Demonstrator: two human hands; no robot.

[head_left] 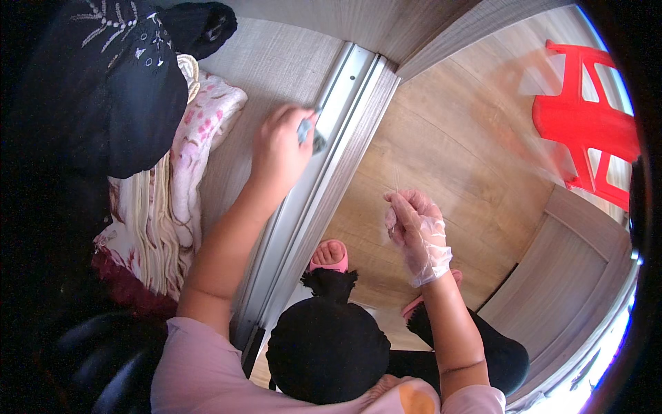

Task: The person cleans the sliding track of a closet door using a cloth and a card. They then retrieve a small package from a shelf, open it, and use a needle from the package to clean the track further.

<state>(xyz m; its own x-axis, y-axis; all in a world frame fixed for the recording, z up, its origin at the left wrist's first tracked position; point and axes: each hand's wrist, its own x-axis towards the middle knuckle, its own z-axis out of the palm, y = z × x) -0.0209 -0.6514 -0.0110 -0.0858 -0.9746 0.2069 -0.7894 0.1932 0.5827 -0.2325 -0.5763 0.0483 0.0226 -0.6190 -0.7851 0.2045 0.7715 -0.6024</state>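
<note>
Two hands are in view: the left hand [279,148], bare, and the right hand [417,231], wearing one clear plastic glove [429,250]. One small grey-blue object [308,131] sits in the left hand; what it is cannot be told. One metal sliding-door track [324,165] runs across the wooden floor [448,138]. One red plastic stool [586,121] stands on it. Two pink slippers [329,255] show, one mostly hidden. One stack of folded floral bedding [186,179] lies at left, with one black embroidered garment [131,76] above it.
</note>
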